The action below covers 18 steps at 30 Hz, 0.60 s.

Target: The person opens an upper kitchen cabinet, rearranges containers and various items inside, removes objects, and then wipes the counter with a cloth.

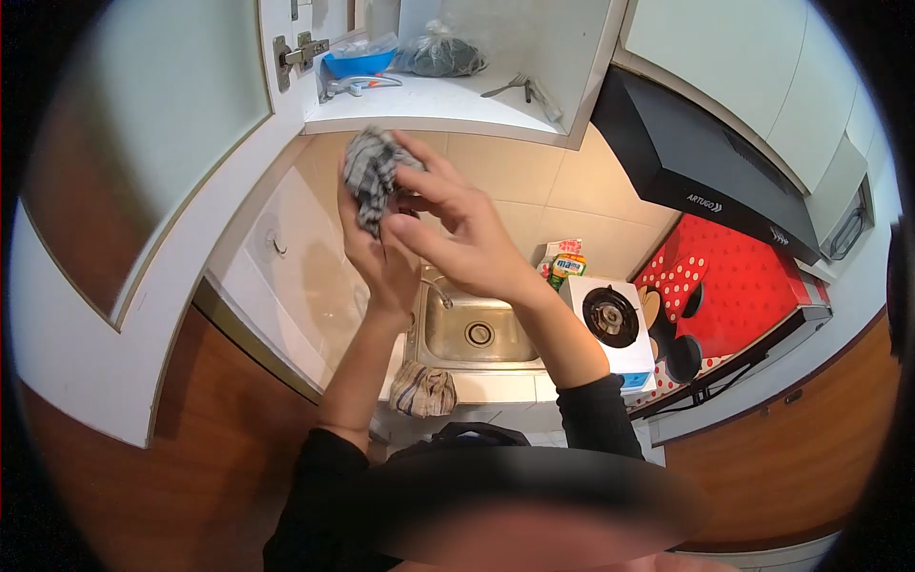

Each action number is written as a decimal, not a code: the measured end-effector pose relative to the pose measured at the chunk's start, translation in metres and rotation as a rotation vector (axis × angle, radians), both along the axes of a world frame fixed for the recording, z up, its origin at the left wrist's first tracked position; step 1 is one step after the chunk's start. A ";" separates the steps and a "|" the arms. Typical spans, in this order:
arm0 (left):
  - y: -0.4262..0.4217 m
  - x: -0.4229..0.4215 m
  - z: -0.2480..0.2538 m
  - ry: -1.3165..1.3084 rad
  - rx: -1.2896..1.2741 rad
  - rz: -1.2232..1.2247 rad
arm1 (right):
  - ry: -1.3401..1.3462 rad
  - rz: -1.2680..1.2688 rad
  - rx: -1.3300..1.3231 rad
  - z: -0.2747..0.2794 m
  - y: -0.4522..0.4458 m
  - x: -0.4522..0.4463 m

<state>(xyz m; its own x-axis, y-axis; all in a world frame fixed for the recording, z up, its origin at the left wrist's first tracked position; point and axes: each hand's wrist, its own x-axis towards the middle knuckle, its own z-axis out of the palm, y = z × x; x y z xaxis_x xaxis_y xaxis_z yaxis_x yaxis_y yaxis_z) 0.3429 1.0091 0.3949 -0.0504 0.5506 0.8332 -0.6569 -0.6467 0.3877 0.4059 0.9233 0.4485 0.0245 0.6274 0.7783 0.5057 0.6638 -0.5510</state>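
Observation:
A crumpled black-and-white checkered cloth (370, 172) is bunched up in my left hand (367, 253), raised in front of the open cupboard and above the sink. The fingers of my left hand wrap behind the cloth and are partly hidden by it. My right hand (457, 224) is at the cloth's right side, thumb and fingers apart and bent, with the index fingertip against the fabric. Something small and dark shows between the two palms, too shaded to make out. Below both hands lies the steel sink (522, 357) with its tap (440, 294).
Overhead, the cupboard shelf (381, 112) bears a blue bowl (360, 63), a plastic bag (443, 55) and a fork (500, 88). Its door (124, 353) hangs open at left. A striped cloth (422, 389) drapes over the counter edge. Right are a stove (624, 360) and range hood (705, 162).

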 end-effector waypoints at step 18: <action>0.109 0.143 0.147 1.505 0.607 0.332 | 0.341 -0.123 -0.653 -0.109 -0.104 0.080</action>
<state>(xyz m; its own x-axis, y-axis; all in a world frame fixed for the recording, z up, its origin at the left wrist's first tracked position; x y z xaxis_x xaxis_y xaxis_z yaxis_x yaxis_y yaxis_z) 0.4856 1.1183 0.5424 0.9067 0.2790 0.3164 0.2381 -0.9576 0.1621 0.4858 0.8197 0.3394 0.2980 0.9364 0.1852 0.2862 0.0974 -0.9532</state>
